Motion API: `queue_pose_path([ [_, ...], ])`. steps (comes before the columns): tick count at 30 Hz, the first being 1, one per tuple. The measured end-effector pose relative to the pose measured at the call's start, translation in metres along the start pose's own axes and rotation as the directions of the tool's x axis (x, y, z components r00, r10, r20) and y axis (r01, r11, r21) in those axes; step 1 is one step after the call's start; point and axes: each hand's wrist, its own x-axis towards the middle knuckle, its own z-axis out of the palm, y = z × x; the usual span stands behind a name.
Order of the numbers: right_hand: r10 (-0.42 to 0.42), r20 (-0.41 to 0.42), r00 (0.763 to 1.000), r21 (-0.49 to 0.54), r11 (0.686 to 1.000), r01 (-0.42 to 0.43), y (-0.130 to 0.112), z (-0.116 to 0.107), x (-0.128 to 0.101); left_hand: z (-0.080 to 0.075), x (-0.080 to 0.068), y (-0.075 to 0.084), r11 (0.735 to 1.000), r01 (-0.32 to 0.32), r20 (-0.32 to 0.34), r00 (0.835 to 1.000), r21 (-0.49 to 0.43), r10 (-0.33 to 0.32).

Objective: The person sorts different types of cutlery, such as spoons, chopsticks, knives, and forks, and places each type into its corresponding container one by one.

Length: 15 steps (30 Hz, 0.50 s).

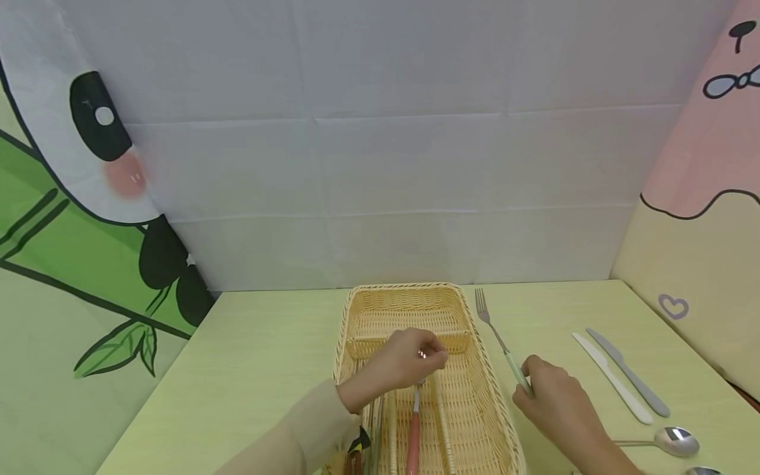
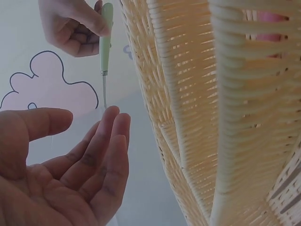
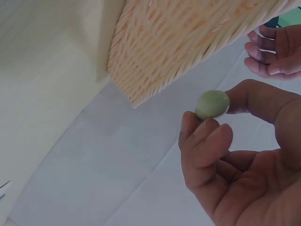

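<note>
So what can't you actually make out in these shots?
- Head view: the pink-handled utensil has its head hidden under the left hand.
- Head view: a spoon is cut off by the bottom edge.
- Right wrist view: only the green fork handle's end shows; the right hand covers the rest.

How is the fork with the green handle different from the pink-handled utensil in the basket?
The green-handled fork lies outside the wicker basket, on the table along its right side; the pink-handled utensil lies inside a compartment. The right hand pinches the fork's handle end; the left hand hovers over the pink one, hiding its head. Both have metal necks and pastel handles.
</note>
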Motion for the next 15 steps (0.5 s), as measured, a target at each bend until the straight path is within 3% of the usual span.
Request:
queue_pose_path([
  [15,-0.063,-0.003,0.998,0.053,0.997,0.064,-0.032,0.010,-0.013,0.016,0.011,0.002,0.996,0.021,0.053,0.998,-0.086,-0.016],
])
